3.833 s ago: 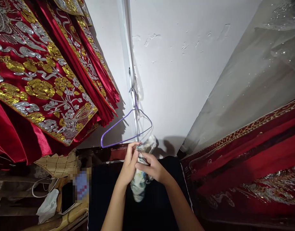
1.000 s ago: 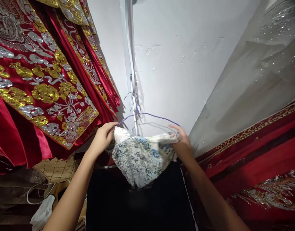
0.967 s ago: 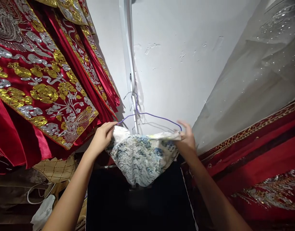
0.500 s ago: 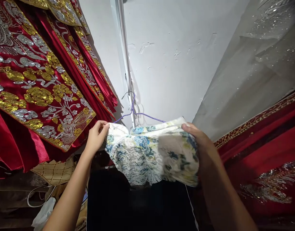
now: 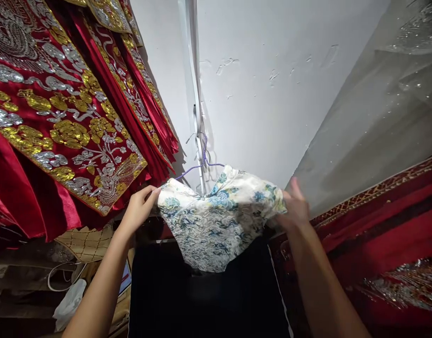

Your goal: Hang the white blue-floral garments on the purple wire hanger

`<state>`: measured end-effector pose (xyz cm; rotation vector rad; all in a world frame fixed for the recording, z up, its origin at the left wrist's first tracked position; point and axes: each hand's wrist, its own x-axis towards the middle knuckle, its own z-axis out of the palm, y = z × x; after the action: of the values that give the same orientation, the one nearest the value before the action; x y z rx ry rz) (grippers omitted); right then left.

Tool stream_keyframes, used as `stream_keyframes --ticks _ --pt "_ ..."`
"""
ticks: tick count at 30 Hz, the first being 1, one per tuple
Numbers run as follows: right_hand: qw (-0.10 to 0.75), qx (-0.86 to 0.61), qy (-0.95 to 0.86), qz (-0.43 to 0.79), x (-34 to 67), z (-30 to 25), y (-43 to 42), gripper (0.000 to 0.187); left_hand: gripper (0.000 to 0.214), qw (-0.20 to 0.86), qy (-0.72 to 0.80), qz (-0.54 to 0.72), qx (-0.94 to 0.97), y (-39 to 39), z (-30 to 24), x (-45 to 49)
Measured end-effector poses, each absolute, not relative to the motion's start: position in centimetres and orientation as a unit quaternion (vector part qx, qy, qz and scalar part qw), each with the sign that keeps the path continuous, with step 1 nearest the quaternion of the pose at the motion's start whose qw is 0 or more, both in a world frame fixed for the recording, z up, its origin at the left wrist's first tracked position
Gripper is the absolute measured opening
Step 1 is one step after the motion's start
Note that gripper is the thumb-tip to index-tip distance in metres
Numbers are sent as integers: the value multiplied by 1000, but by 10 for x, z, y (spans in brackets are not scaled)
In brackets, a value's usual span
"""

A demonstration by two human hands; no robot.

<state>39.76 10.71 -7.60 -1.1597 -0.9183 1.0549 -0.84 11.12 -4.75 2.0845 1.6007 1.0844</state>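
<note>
A white floral top [image 5: 216, 225] with blue, green and yellow print hangs on a purple wire hanger [image 5: 190, 172]. The hanger's hook is at a pale vertical rail [image 5: 192, 61] on the wall. At the top's left edge, the fingertips and thumb of my left hand [image 5: 142, 206] pinch the fabric. My right hand [image 5: 296, 206] is at the right sleeve end, one finger raised; motion blurs the other fingers, so I cannot tell if they grip the cloth. Much of the hanger's right arm is hidden by the top.
Red garments with gold and silver sequins [image 5: 71, 134] hang on the left. Sheer grey sparkly fabric [image 5: 371, 108] and a red embellished garment [image 5: 381, 234] are on the right. Low on the left lie a white plastic bag [image 5: 70, 303] and a white cable [image 5: 51, 281].
The top's right side has spread out and its neckline has opened into a V. My right hand has shifted from gripping its upper right edge to the sleeve end. The view has shifted slightly.
</note>
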Motion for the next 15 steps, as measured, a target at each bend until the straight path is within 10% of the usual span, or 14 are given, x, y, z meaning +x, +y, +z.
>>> stream_keyframes --ticks 9,15 --pt "724 -501 -244 407 370 -29 69 41 23 -76 506 530 676 124 -2 31" --pt "737 -444 -248 445 344 -58 48 33 20 52 441 513 735 99 -7 61"
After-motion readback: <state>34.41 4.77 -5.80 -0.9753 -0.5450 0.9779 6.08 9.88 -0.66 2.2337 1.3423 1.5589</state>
